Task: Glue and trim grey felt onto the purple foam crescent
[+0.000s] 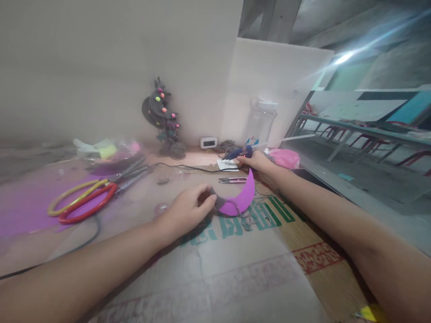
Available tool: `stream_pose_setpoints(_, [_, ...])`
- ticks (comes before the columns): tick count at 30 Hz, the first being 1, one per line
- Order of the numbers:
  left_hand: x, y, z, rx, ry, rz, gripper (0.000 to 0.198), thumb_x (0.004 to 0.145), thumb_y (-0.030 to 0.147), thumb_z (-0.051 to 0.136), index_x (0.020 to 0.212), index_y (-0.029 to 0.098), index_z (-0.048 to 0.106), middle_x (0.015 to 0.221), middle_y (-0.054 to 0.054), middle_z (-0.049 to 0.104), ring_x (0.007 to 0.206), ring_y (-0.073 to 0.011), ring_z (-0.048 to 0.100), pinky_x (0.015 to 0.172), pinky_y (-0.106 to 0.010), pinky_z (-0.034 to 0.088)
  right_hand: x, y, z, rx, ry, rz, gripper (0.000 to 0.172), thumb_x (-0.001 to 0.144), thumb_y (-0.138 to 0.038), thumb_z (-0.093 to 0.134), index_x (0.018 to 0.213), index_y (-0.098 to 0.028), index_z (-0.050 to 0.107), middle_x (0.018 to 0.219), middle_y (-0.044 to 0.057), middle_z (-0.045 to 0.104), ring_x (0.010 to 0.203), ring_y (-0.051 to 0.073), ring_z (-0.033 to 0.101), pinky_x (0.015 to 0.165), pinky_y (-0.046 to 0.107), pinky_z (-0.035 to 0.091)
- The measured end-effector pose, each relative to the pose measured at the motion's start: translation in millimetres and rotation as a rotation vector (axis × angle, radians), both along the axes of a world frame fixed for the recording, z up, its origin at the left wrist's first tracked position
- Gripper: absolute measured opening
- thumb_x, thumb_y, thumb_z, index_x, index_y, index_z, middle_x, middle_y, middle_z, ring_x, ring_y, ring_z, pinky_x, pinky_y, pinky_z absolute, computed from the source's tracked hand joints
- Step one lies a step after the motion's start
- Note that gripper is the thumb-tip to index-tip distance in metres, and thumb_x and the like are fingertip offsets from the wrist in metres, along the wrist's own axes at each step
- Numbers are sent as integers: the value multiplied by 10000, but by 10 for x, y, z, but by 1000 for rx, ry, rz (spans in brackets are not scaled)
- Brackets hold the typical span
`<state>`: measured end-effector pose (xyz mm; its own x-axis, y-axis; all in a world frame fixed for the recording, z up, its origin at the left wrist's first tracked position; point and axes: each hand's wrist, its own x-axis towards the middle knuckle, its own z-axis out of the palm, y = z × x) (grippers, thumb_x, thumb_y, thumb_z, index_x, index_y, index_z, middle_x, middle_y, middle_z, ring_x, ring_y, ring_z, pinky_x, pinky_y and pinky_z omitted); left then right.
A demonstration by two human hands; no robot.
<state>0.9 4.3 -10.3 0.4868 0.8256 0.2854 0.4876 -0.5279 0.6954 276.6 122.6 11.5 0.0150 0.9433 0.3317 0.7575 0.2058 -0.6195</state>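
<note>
Between the thumb and fingers of my left hand [190, 204] is one end of a purple crescent cutout [240, 199], with grey yarn wound on the held end. Loose yarn trails below the crescent. My right hand [254, 160] grips a blue glue gun [237, 153], its nozzle pointing left above a small white paper [228, 165]. Thread snips [233, 180] lie between the hands, just behind the crescent. Against the back panel stands a dark crescent ornament [163, 112] dotted with colourful beads.
Scissors with red and yellow handles [89, 202] rest on purple sheet at left, near a bowl of bits [109, 154]. A clear bottle [261, 119], small digital clock [208, 142] and pink bag [285, 158] stand at the back. A black cord [188, 168] crosses the cardboard-covered table.
</note>
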Motion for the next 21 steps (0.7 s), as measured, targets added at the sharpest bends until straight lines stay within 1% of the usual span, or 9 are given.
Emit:
stream_pose_setpoints(5, [9, 1, -7, -33, -37, -4, 207, 914, 357, 427, 811, 213, 534, 737, 4, 617, 682, -176, 569, 598, -284, 415, 153, -71, 71, 14, -98, -8, 301, 762, -427, 683, 886, -153, 680, 821, 91, 727, 748, 232, 652, 705, 327, 490])
stream_pose_setpoints(8, [11, 10, -5, -58, -77, -1, 211, 915, 367, 427, 807, 214, 524, 743, 0, 644, 709, -189, 598, 632, -298, 435, 239, -230, 87, 123, -123, -39, 379, 793, -387, 647, 1090, -154, 609, 1010, 108, 697, 892, 232, 629, 815, 350, 473])
stream_pose_setpoints(10, [10, 14, -1, -64, -100, 6, 206, 916, 367, 431, 805, 215, 515, 741, 3, 653, 721, -191, 609, 653, -303, 442, 256, -370, 67, 220, -118, -88, 394, 827, -379, 597, 1147, -156, 542, 1099, 119, 643, 969, 231, 586, 874, 372, 448])
stream_pose_setpoints(11, [8, 14, 2, -64, -111, 12, 202, 917, 366, 434, 807, 215, 511, 741, 4, 659, 726, -190, 613, 662, -303, 444, 246, -448, 57, 264, -110, -115, 367, 836, -382, 578, 1125, -161, 529, 1093, 114, 625, 959, 227, 571, 872, 376, 443])
stream_pose_setpoints(13, [5, 10, 9, -66, -125, 26, 190, 920, 358, 439, 811, 216, 503, 742, 6, 675, 726, -187, 617, 667, -301, 443, 184, -622, 58, 326, -89, -141, 282, 843, -394, 559, 1025, -182, 521, 979, 75, 608, 847, 203, 555, 802, 355, 449])
stream_pose_setpoints(14, [5, 8, 14, -69, -130, 32, 182, 922, 350, 438, 816, 216, 501, 744, 6, 683, 725, -186, 618, 669, -301, 443, 132, -718, 74, 347, -76, -128, 240, 836, -395, 567, 958, -194, 517, 893, 45, 594, 772, 184, 540, 749, 332, 448])
stream_pose_setpoints(16, [5, 3, 23, -75, -129, 41, 171, 924, 340, 437, 824, 216, 499, 750, 3, 692, 733, -187, 620, 675, -303, 443, 0, -919, 133, 348, -69, -31, 199, 848, -398, 562, 826, -210, 502, 764, 9, 557, 687, 159, 509, 664, 290, 426])
stream_pose_setpoints(19, [9, 0, 37, -63, -128, 62, 167, 928, 334, 431, 834, 216, 501, 756, -3, 682, 758, -192, 615, 679, -305, 440, -201, -1184, 236, 159, -78, 173, 287, 889, -435, 504, 720, -203, 513, 656, -8, 524, 612, 136, 488, 562, 253, 384])
stream_pose_setpoints(21, [12, -1, 47, -42, -134, 91, 164, 928, 326, 427, 831, 213, 497, 755, -5, 663, 766, -192, 606, 684, -306, 435, -295, -1291, 258, -17, -45, 242, 336, 927, -469, 431, 747, -202, 526, 576, -29, 503, 533, 119, 480, 516, 240, 369])
